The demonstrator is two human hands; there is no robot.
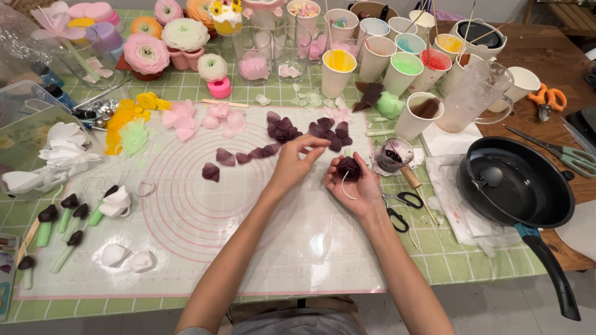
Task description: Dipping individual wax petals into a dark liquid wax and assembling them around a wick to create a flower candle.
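The right hand (354, 183) lies palm up on the white silicone mat (205, 217) and cups a dark purple flower (349, 167), its fingers curled loosely round the bloom; a thin white stem or wire (343, 186) runs down from the flower across the palm. The left hand (297, 162) hovers just left of it, fingers pinched together at the tips and pointing toward the scattered dark purple petals (298, 129) on the far part of the mat. It seems to pinch one petal, though the view is too small to be sure.

More petals of the same colour (239, 157) trail off to the left, with pink petals (205, 118) and yellow and green ones (127, 124) farther left. Just right of the right hand lie small black-handled scissors (397, 208) and a small glass jar of dark liquid (394, 154). A black frying pan (515, 183) stands at the right of the desk (459, 260), on white paper. Paper cups of coloured wax or paint (385, 62) line the far side, beside finished pink and white flowers (164, 46). Near left, green stems with dark tips (62, 226) lie in a row.
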